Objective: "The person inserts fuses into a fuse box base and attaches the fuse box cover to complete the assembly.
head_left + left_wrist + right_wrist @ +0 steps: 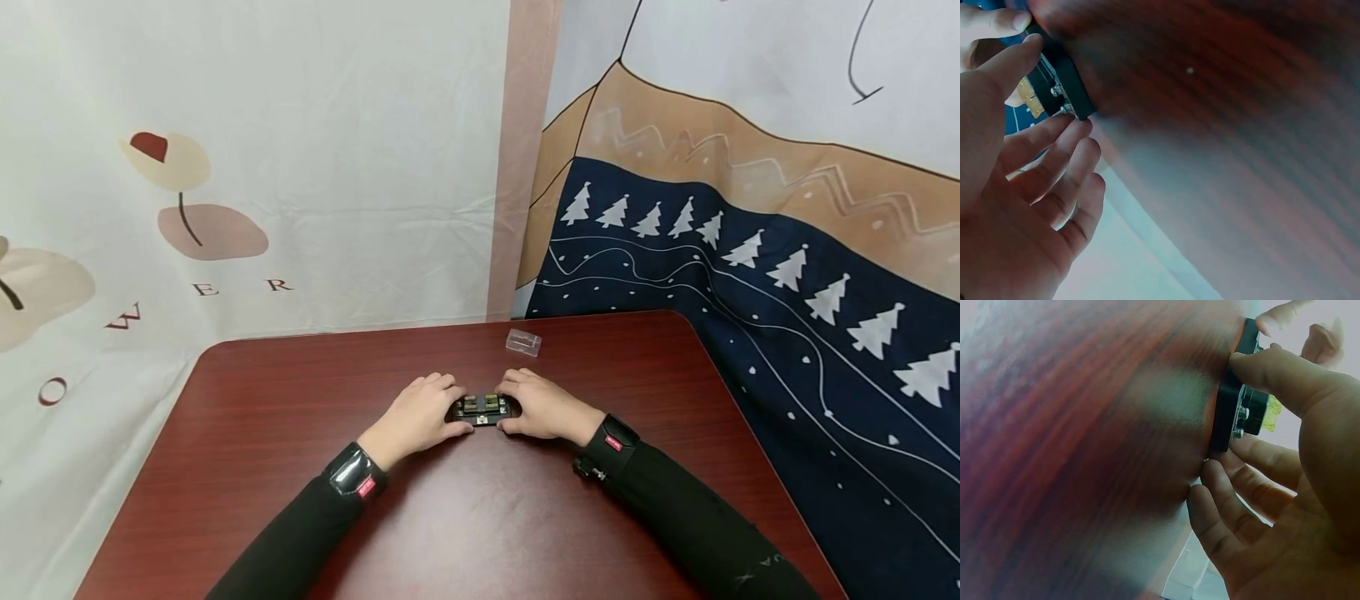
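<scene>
A small black terminal block with metal screws and yellow-green pieces on top lies on the table between both hands. My left hand holds its left end, thumb on the near side and fingertips at the far side. At the right end, my right hand grips it the same way. Close up in the left wrist view, thumb and fingertips span the black base. The right wrist view shows the thumb on the base's long edge, with screws exposed along the end.
A clear plastic cover lies beyond the right hand, near the back edge of the reddish-brown table. Printed cloths hang behind the table, a pale one on the left and a navy one on the right.
</scene>
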Motion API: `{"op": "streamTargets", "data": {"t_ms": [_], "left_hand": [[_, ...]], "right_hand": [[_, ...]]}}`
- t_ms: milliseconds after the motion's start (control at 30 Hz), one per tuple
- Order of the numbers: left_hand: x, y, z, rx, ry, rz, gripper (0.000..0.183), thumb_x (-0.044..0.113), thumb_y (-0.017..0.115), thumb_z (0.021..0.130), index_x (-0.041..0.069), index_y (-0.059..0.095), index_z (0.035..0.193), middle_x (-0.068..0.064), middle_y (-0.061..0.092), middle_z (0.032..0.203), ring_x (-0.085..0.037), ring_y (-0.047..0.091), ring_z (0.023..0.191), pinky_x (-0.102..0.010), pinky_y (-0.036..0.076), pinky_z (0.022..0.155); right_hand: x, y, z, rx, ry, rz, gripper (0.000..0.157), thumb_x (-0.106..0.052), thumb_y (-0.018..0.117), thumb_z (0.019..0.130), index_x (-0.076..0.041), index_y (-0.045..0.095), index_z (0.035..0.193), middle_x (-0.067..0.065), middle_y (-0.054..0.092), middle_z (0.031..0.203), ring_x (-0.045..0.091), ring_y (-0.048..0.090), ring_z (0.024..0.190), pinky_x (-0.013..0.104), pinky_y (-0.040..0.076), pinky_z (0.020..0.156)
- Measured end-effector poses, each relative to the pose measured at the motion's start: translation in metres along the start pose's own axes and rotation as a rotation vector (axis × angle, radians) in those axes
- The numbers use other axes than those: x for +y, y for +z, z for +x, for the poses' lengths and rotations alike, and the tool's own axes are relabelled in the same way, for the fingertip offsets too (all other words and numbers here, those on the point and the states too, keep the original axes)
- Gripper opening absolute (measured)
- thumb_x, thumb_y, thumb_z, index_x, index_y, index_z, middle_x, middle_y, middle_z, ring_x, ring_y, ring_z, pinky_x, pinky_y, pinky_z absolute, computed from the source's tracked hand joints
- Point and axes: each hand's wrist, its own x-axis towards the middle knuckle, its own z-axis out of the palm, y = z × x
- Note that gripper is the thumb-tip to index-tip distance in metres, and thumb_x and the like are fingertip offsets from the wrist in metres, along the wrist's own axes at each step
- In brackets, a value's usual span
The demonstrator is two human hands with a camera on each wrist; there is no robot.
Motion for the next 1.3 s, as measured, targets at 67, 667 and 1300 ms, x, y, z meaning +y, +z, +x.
{"op": "streamTargets", "data": {"t_ms": [67,667,1300], "left_hand": [[-0.001,0.002,0.0,-0.007,0.004,-0.003,0.06,0.057,0.083,0.095,0.01,0.077,0.132,-0.004,0.071,0.118,-0.023,0.066,0.108,-0.043,0.058,0.097],[-0.004,0.007,-0.002,-0.038,-0.024,-0.08,0.055,0.052,0.084,0.096,0.008,0.079,0.13,-0.003,0.067,0.114,-0.023,0.069,0.103,-0.047,0.059,0.099],[-0.004,0.005,0.003,-0.048,-0.028,-0.094,0.056,0.052,0.083,0.097,0.007,0.078,0.13,-0.003,0.067,0.116,-0.025,0.072,0.096,-0.045,0.061,0.095]], "right_hand": [[0.0,0.0,0.0,-0.001,0.001,0.004,0.045,-0.036,0.087,0.094,-0.014,0.075,0.131,-0.003,0.065,0.12,0.014,0.057,0.11,0.037,0.054,0.097],[-0.003,-0.001,0.002,-0.021,-0.019,-0.026,0.046,-0.037,0.087,0.094,-0.012,0.075,0.131,-0.002,0.064,0.116,0.014,0.057,0.107,0.037,0.055,0.095],[0.023,-0.042,0.009,0.155,0.132,-0.056,0.041,-0.029,0.075,0.105,-0.009,0.074,0.139,0.01,0.075,0.133,0.027,0.072,0.115,0.051,0.061,0.102]]}}
